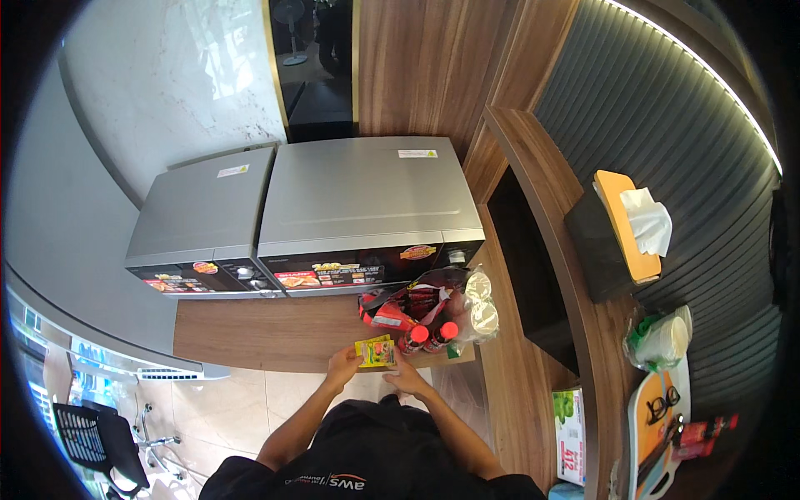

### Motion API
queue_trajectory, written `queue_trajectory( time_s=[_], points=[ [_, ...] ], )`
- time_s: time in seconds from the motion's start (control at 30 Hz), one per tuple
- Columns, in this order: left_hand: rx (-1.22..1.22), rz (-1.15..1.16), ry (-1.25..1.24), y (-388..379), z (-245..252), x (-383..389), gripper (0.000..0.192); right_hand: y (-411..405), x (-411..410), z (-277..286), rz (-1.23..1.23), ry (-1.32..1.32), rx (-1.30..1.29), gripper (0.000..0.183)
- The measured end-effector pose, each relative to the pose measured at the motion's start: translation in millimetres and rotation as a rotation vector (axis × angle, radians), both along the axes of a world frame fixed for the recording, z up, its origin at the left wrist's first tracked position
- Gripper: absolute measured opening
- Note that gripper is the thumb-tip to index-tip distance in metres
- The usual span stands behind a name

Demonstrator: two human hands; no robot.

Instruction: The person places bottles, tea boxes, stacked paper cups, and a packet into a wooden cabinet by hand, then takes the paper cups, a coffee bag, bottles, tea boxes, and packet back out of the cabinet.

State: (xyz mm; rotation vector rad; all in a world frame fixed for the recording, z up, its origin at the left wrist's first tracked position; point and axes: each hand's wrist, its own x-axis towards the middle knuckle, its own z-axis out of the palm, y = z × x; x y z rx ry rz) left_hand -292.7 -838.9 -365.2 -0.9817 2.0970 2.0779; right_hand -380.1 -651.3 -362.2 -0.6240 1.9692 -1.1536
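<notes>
Yellow printed sachets, at least two overlapping, are held at the front edge of the wooden counter. My left hand pinches their left edge. At their right side, the fingers of my right hand are close by or touching; their exact contact is unclear. Just behind stand two dark bottles with red caps, one nearer the sachets and the other to its right. An opened red and black package lies behind the bottles. Plastic-wrapped stacks of white cups stand at the right.
Two silver microwave ovens, the left and the right, fill the counter's back. A raised wooden ledge at the right holds a tissue box, wrapped cups and a tray with eyeglasses. An office chair stands lower left.
</notes>
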Motion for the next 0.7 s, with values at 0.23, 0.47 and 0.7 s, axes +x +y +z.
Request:
queue_trajectory(
  time_s=[0.23,0.47,0.7],
  points=[
    [-0.105,-0.092,-0.013,0,-38,-19,0.049,6,-3,13,0.048,-0.16,-0.19,0.105],
    [-0.64,-0.541,-0.02,4,2,-21,0.081,3,1,16,0.001,-0.028,-0.172,0.102],
    [-0.415,-0.572,0.037,-10,-15,-31,0.087,-18,31,30,-0.111,0.312,-0.004,0.096]
  ],
)
